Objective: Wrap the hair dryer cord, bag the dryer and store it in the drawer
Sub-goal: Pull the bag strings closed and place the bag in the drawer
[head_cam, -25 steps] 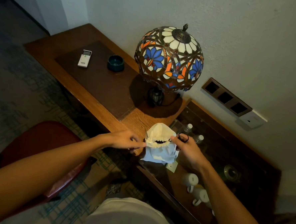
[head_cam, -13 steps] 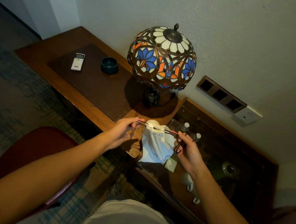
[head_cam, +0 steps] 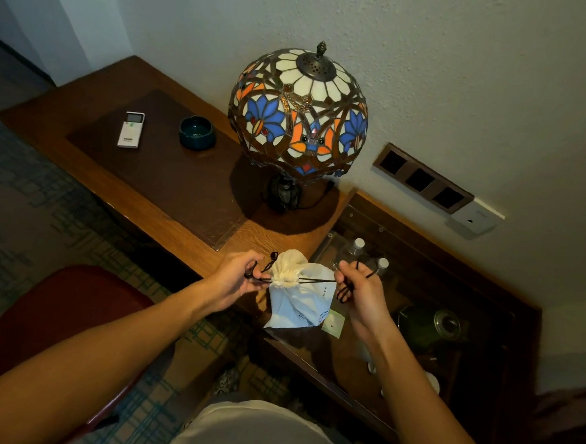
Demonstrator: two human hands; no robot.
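A white drawstring bag [head_cam: 297,292] is held up in front of the stained-glass lamp [head_cam: 298,110], over the near edge of the wooden bench [head_cam: 168,221] and the corner of the glass-topped cabinet [head_cam: 417,298] to the lamp's right. Its mouth is gathered into a tight pucker, and the hair dryer itself cannot be seen. The left hand [head_cam: 235,280] has its fingers [head_cam: 253,262] pinched together on the black drawstring [head_cam: 315,281] just left of the pucker; the right hand [head_cam: 361,291] has its fingers curled and clamped on the same cord, stretched taut to the bag's right. Further left of the lamp, on the bench's dark mat, lie a white remote [head_cam: 131,129] and a dark green ashtray [head_cam: 197,133], side by side and apart.
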